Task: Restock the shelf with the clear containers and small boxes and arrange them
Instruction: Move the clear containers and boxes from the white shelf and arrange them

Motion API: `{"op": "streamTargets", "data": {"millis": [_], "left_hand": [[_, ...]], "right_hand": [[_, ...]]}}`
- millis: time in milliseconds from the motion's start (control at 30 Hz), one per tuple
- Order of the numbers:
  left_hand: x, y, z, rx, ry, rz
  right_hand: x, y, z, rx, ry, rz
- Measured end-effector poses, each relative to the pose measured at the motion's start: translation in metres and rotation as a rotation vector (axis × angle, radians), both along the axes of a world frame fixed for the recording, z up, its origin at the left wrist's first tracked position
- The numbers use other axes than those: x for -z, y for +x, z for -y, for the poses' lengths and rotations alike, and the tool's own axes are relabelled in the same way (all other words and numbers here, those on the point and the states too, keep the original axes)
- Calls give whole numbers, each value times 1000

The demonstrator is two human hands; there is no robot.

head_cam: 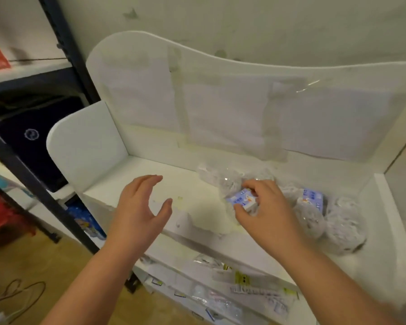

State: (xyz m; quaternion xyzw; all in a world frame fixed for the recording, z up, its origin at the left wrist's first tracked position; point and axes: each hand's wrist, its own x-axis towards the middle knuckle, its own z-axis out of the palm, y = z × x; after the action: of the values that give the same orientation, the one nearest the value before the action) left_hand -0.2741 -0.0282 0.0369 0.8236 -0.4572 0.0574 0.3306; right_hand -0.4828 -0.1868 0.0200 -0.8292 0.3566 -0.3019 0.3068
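Observation:
My right hand (265, 207) pinches a small blue-and-white box (242, 200) on top of a clear container on the white shelf (185, 186). More clear containers (342, 226) stand in a cluster to the right, and a second small blue box (313, 198) sits among them. Another clear container (218, 177) is behind my right hand. My left hand (138, 214) hovers open above the shelf's bare left part, fingers relaxed, holding nothing.
The shelf has a tall white back panel (220, 102) and a side wall (85, 141) on the left. A lower shelf (220, 285) holds several small packets. A dark metal rack (33, 179) stands at the left, with wooden floor below.

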Motion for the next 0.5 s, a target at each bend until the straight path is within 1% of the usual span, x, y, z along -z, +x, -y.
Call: {"op": "streamTargets", "data": {"millis": [67, 167, 433, 500], "left_hand": [[6, 20, 20, 53, 32, 91], [21, 49, 50, 122, 61, 89], [69, 124, 141, 449, 125, 111], [79, 132, 161, 582, 146, 204]], "right_hand": [[2, 12, 8, 14, 29, -1], [4, 32, 21, 59, 7, -12], [16, 89, 45, 198, -78, -261], [20, 100, 48, 221, -113, -309]]}}
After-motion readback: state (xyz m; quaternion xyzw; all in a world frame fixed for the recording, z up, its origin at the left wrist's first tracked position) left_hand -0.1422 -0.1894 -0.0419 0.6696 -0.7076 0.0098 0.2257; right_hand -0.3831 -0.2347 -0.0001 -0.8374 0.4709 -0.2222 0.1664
